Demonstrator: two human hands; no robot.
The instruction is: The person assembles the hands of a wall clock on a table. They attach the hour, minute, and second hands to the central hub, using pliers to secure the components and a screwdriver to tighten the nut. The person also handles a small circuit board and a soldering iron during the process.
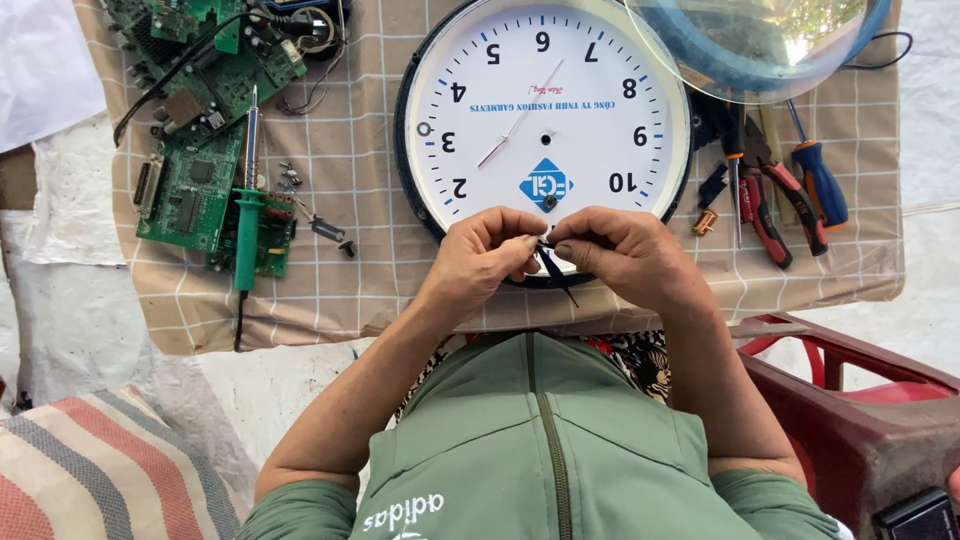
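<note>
Head view: both hands' grip pinches dark clock hands (553, 268) between left hand (482, 252) and right hand (618, 250).

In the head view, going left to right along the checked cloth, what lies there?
Green circuit boards → green-handled soldering iron → small loose screws → round white wall clock, both hands at its near edge → small brass part → red-handled pliers → blue-handled screwdriver.

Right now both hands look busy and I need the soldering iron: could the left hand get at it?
Probably yes: the green soldering iron lies uncovered just beside the left hand, though that hand pinches a dark clock hand.
</note>
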